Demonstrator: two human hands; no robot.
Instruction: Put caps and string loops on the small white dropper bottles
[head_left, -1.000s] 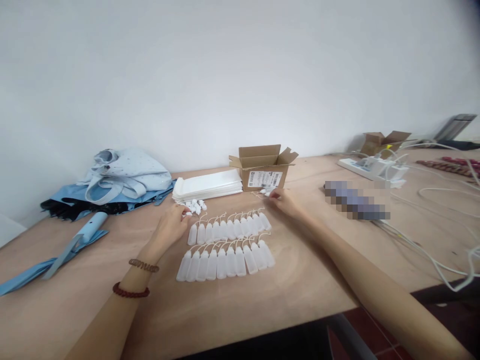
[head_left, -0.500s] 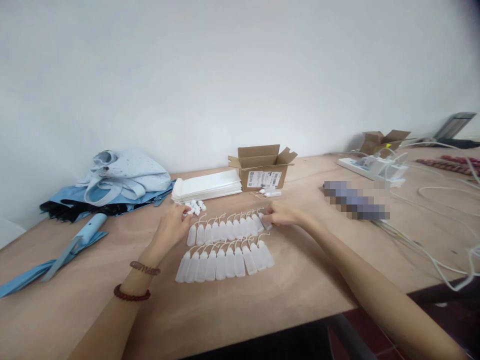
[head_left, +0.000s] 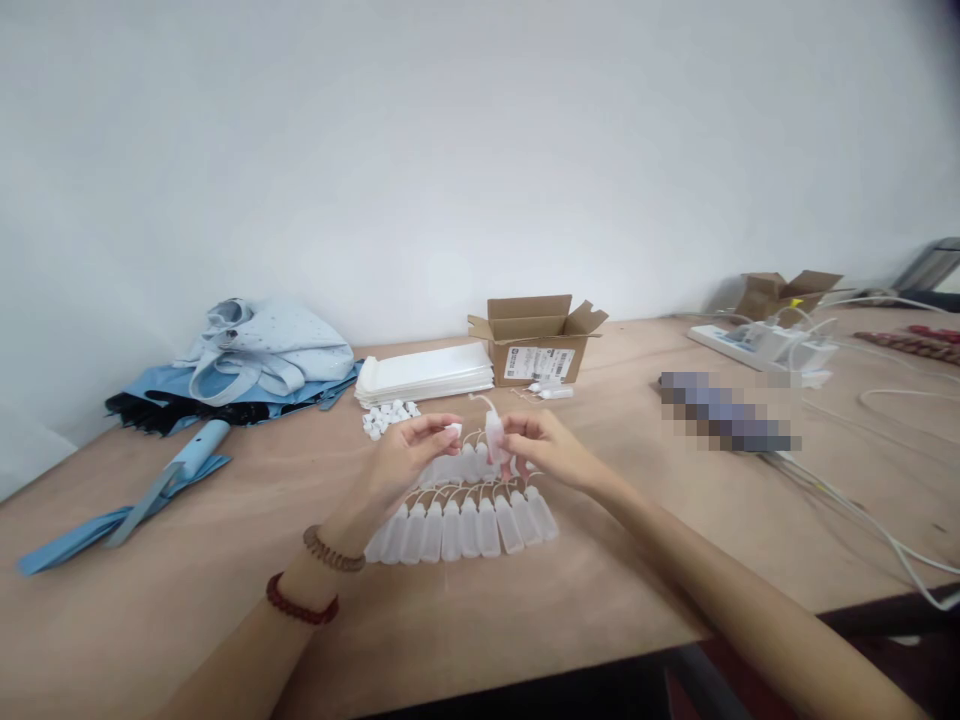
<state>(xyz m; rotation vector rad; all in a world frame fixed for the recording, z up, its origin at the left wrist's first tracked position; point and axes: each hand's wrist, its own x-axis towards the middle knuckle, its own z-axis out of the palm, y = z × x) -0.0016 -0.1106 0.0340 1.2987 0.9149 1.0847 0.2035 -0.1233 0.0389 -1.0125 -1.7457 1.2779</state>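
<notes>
While both our hands hang above the table [head_left: 225, 640]: we hold them close together near its middle, over the far row of bottles [head_left: 450, 468].
right hand [head_left: 551, 450]: fingers closed round a little bottle [head_left: 496, 440], which is lifted clear of the wood.
long axis of the little bottle: close to upright, with its thin curved tip [head_left: 480, 400] on top, bending to the left.
left hand [head_left: 405, 460]: thumb and forefinger pinched together on a small white cap [head_left: 454, 430].
cap to bottle: the small white cap sits just left of the little bottle and lower than the tip. We see a narrow gap between them, so they are not touching.
nearer hand: the left hand's fingertips are nearest to the tip, and they come at it from the left.
near row of bottles [head_left: 465, 525]: these lie side by side below our hands, with their tips pointing far.
loose caps [head_left: 386, 415]: a small heap, far and left of the left hand.
far side: a stack of white bags [head_left: 424, 373], with a cardboard box [head_left: 536, 340] on its right.
left edge: a blue umbrella [head_left: 150, 485].
right edge: a power strip [head_left: 757, 345] and white cables [head_left: 862, 500], well apart from us.
</notes>
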